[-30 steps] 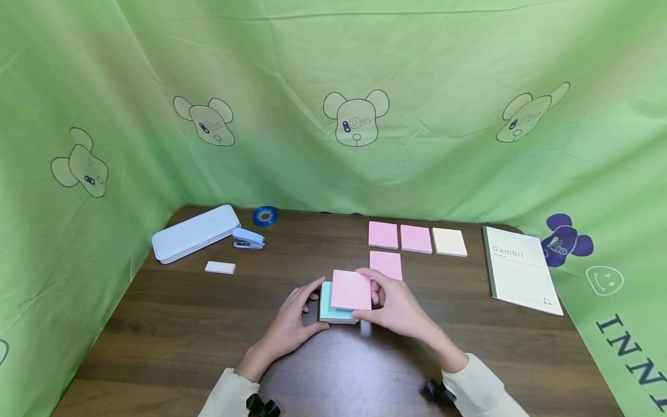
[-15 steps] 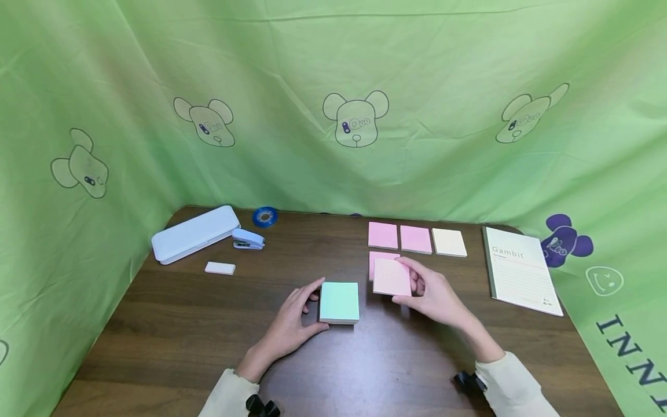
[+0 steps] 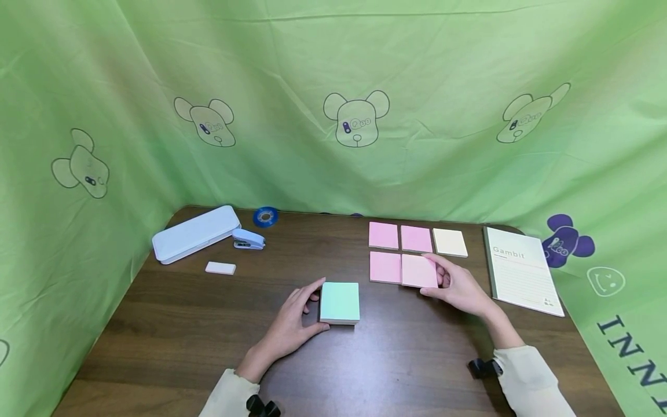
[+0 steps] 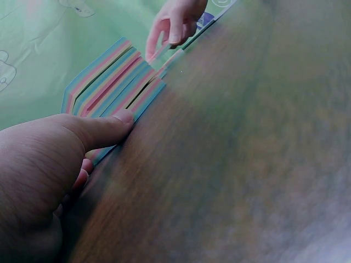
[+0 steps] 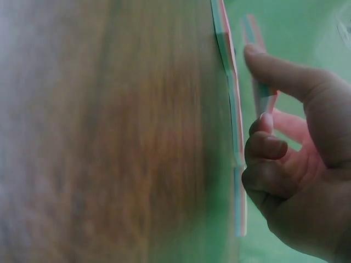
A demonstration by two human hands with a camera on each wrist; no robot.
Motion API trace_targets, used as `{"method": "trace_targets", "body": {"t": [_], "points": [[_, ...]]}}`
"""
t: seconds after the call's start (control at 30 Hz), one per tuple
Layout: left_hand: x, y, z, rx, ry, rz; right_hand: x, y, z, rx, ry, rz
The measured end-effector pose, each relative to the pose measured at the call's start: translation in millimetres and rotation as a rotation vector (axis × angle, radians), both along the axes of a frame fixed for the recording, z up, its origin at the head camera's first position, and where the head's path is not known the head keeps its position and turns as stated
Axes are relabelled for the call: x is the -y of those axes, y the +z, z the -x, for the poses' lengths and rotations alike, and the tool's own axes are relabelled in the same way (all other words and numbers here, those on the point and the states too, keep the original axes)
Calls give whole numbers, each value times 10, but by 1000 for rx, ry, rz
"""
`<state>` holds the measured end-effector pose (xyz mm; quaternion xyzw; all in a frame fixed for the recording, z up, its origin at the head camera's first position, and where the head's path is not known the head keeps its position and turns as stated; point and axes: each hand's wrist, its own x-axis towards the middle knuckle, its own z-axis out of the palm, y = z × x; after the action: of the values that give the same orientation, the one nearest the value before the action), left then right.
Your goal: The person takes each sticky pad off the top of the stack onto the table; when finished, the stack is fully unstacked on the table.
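Observation:
My left hand [image 3: 285, 324] grips the left side of a stack of sticky note pads [image 3: 340, 302] with a mint-green top. In the left wrist view, the thumb lies against the stack's striped blue, pink and yellow edges [image 4: 118, 82]. Farther right, my right hand [image 3: 458, 286] pinches a pink sticky note pad [image 3: 418, 271] by its right side between thumb and fingers. The right wrist view has this pad [image 5: 253, 33] edge-on, held off the tabletop. Directly left of it lies another pink pad [image 3: 384, 267].
Behind are two pink pads [image 3: 383, 236] and a cream pad [image 3: 450, 242] in a row. A notebook [image 3: 523, 269] lies at the right. On the left are a pale blue case [image 3: 197, 234], a stapler [image 3: 248, 239], a white eraser-like block [image 3: 220, 268] and blue tape [image 3: 266, 216].
My right hand has carried the pink pad from above the stack rightward, past the front-row pink pad to its right side. My left hand has stayed on the stack.

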<state>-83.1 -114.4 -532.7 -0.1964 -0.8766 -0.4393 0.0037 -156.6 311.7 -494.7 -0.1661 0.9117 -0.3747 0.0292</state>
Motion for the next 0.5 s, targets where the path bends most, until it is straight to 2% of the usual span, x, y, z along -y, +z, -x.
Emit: {"method": "trace_targets", "body": {"t": [0.37, 0.5], "points": [[6, -15, -4, -32, 0, -6, -81, -51, 33, -44, 9, -103], [3, -20, -3, -26, 1, -6, -68, -47, 29, -38, -13, -124]]}}
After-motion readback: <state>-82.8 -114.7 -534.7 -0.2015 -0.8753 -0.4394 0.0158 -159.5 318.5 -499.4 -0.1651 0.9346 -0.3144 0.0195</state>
